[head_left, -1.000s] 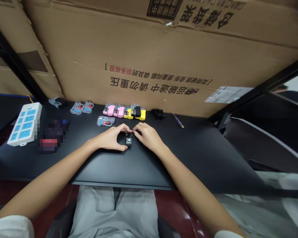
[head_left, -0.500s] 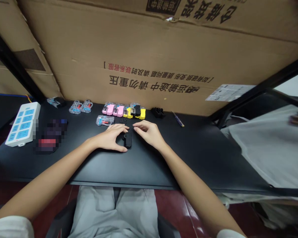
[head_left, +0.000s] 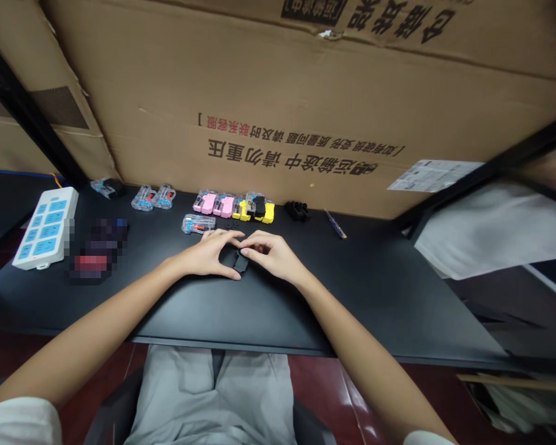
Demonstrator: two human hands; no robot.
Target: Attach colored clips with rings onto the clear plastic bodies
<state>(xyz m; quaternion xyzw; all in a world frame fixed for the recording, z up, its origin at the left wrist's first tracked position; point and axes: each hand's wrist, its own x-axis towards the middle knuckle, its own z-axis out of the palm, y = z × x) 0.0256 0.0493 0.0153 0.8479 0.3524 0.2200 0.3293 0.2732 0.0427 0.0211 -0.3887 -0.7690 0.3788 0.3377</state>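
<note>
Right hand (head_left: pixel 277 257) has moved in, fingers clamping black part (head_left: pixel 241 264) (left hand (head_left: pixel 204 256) likewise).

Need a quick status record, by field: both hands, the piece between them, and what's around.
Left hand: curled around the black plastic part; firm grip unclear
Right hand: fingers at the part's far end
Behind hands: two pink-and-clear pieces
Far left: white power strip, blue sockets
Beyond right hand: screwdriver
Surface: black table

The head-worn camera looked forward and down from above and behind the person's bare fingers (head_left: pixel 227 234), far enough back to show wrinkled grey trousers (head_left: pixel 180 395) below them and printed brown cardboard (head_left: pixel 254 80) beyond.
</note>
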